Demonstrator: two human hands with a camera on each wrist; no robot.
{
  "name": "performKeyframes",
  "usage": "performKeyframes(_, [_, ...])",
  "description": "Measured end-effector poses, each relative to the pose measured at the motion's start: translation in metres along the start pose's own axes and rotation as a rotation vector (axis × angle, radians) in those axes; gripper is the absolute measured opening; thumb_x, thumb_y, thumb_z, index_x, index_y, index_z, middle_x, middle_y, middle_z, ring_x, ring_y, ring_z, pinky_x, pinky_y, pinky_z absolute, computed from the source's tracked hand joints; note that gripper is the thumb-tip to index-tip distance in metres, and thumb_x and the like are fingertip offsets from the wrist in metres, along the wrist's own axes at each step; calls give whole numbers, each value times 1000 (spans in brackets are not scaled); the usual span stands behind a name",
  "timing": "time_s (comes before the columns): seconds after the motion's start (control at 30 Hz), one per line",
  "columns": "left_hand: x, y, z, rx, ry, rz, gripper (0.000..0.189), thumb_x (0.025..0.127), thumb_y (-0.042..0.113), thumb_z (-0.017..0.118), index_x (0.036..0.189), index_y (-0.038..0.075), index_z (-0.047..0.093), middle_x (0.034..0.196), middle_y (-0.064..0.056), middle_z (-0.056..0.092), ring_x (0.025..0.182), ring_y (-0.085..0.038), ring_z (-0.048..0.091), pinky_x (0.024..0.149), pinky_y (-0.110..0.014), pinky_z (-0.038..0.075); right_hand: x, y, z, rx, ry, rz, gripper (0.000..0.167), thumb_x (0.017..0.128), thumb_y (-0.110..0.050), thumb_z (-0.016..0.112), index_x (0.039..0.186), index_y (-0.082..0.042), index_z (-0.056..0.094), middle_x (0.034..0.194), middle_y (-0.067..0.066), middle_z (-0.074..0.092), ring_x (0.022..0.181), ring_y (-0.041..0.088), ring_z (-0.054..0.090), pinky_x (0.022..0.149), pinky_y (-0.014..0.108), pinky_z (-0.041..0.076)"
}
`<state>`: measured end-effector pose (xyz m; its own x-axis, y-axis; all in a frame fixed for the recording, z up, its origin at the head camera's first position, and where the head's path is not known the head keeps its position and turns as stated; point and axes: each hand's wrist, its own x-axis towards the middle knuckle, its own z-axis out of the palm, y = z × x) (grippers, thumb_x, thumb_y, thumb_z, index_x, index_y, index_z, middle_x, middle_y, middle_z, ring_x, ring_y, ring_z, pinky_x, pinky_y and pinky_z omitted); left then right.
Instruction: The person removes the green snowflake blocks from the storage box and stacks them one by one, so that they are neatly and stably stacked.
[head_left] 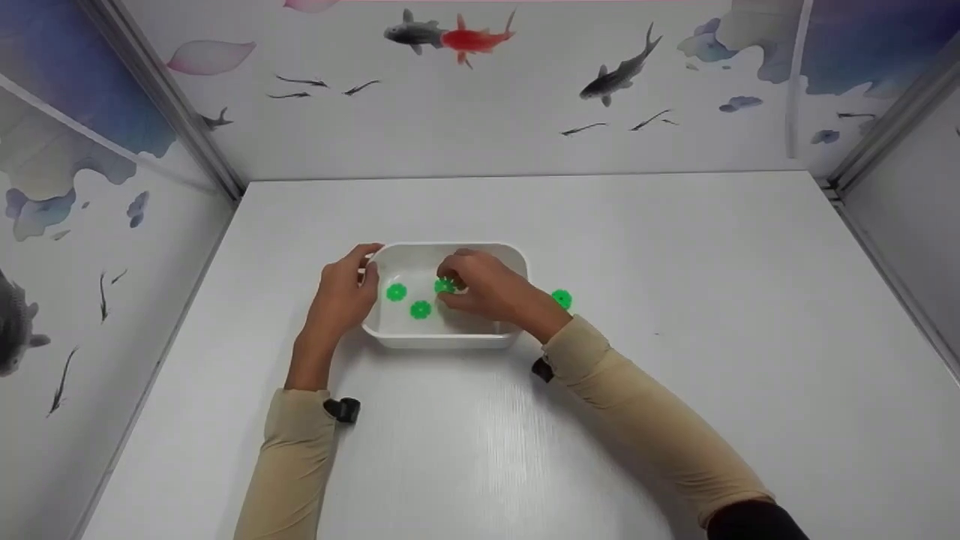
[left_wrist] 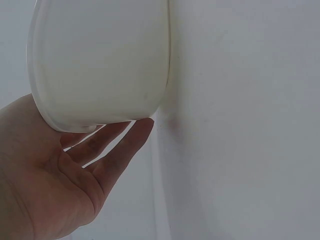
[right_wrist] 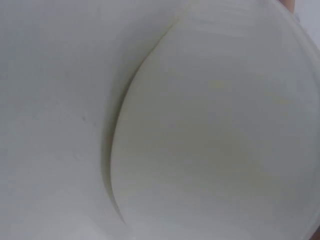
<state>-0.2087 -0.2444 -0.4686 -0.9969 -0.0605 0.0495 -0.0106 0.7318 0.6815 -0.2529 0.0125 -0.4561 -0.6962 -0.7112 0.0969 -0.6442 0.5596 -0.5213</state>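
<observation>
A white plastic basin (head_left: 450, 342) with rounded corners stands on the table. My left hand (head_left: 346, 289) grips its left end, thumb at the rim; in the left wrist view, the fingers of that hand (left_wrist: 55, 185) lie along the outer wall (left_wrist: 105, 65). Reaching over the right side, my right hand (head_left: 487, 286) pinches a green flower-shaped piece (head_left: 444, 285) inside the basin. Two similar green pieces lie on its floor, one to the left (head_left: 397, 292) and one nearer the front (head_left: 421, 310). The right wrist view holds mostly the basin's outer wall (right_wrist: 210, 130).
Another green flower-shaped piece (head_left: 562, 298) lies on the white table (head_left: 712, 315), just right of the basin and beside my right wrist. Panels printed with fish (head_left: 480, 39) enclose the table at the back and left.
</observation>
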Motion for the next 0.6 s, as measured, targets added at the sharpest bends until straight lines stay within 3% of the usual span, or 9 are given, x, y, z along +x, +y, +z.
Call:
performKeyframes(0.27, [1,0,1,-4,-6,-14,42,116,20,46,157,15,55,142,-18,70,119,-32,70,106,-51,58,-15,5,-9,21,52,-83,30,100,-16,77,127,-3,75,117,11,75,103,23,74,93,36,63])
performKeyframes(0.6, [0,1,0,-4,5,-11,42,115,20,47,156,16,56,141,-18,70,117,-31,69,104,-51,58,-33,9,-18,55,116,-107,28,98,-12,77,124,-3,75,116,10,72,104,22,76,96,37,63])
